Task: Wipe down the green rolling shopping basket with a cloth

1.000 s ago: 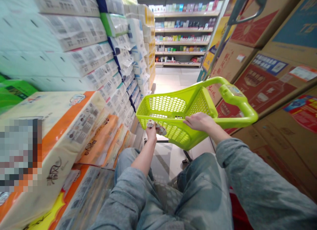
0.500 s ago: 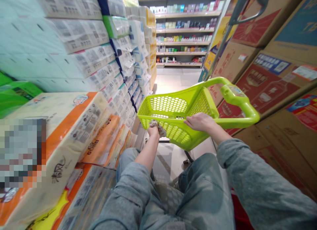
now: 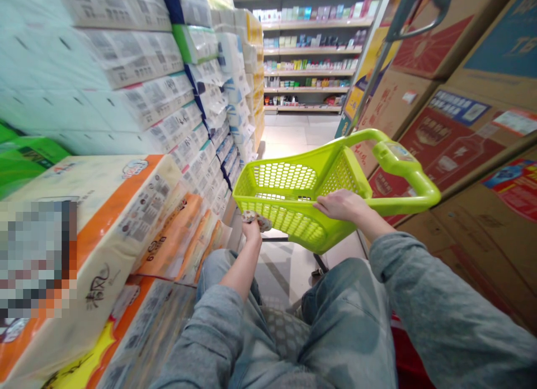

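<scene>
Through the head view I have the green shopping cart (image 3: 335, 232) in front of me, its handle end to the right, and I take every place from it. My right hand (image 3: 342, 203) is clamped on the cart's near rim, fingers curled over the edge. My left hand (image 3: 251, 231), well apart from the right, is closed around a patterned cloth (image 3: 263, 224) at the near side of the cart, close to its left end; I cannot tell from this angle whether the cloth touches the plastic. Below the cart I see pale floor tiles (image 3: 285, 266), and nearer than the cart are my denim-covered knees (image 3: 348, 311). To the left of the cart rises a stack of wrapped paper packs (image 3: 163, 87), with a cream-and-orange pack (image 3: 138, 199) on the nearer left. To the right of the cart stand printed cartons (image 3: 453, 132), a grey metal bar (image 3: 380, 70) running up before them. Beyond the cart, shelves (image 3: 310, 90) hold rows of small boxes and bottles.
</scene>
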The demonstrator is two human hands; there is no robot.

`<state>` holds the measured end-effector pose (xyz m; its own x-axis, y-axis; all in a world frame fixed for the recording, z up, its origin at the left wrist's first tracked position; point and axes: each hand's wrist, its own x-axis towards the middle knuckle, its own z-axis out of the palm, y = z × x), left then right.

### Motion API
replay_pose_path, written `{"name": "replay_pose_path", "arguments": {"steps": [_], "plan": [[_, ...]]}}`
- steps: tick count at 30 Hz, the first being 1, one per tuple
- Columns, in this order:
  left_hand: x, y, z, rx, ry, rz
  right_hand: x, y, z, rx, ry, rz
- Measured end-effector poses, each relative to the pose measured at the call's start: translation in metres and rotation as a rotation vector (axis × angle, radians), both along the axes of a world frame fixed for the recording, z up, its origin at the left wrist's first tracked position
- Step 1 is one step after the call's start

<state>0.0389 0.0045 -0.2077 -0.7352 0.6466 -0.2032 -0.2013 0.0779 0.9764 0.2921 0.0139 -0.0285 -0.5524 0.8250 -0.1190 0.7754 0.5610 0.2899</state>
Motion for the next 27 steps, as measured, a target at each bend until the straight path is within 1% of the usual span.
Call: {"name": "replay_pose_path", "arguments": {"steps": [3, 7, 9, 12, 19, 23, 25, 27], "plan": [[-0.007, 0.001, 0.007, 0.012, -0.031, -0.004, 0.001, 0.002, -0.002, -0.008, 0.003, -0.009], [-0.006, 0.008, 0.018, 0.002, -0.097, -0.102, 0.002, 0.005, -0.002, -0.007, 0.001, -0.009], [-0.004, 0.011, 0.02, -0.02, -0.123, -0.122, 0.003, 0.005, -0.001, 0.001, 0.0, 0.004], [-0.003, 0.016, 0.023, -0.049, -0.128, -0.097, 0.003, 0.005, -0.001, 0.005, -0.004, 0.016], [-0.011, 0.018, 0.028, -0.107, -0.072, -0.078, -0.001, 0.005, 0.002, -0.054, 0.005, -0.048], [-0.013, 0.018, 0.03, -0.135, -0.019, -0.061, -0.019, 0.007, 0.004, -0.112, 0.004, -0.114], [-0.012, 0.017, 0.031, -0.135, 0.003, -0.059, -0.036, 0.01, 0.002, -0.138, 0.035, -0.1], [-0.011, 0.014, 0.029, -0.123, 0.017, -0.068, -0.056, 0.013, -0.004, -0.16, 0.098, -0.05]]}}
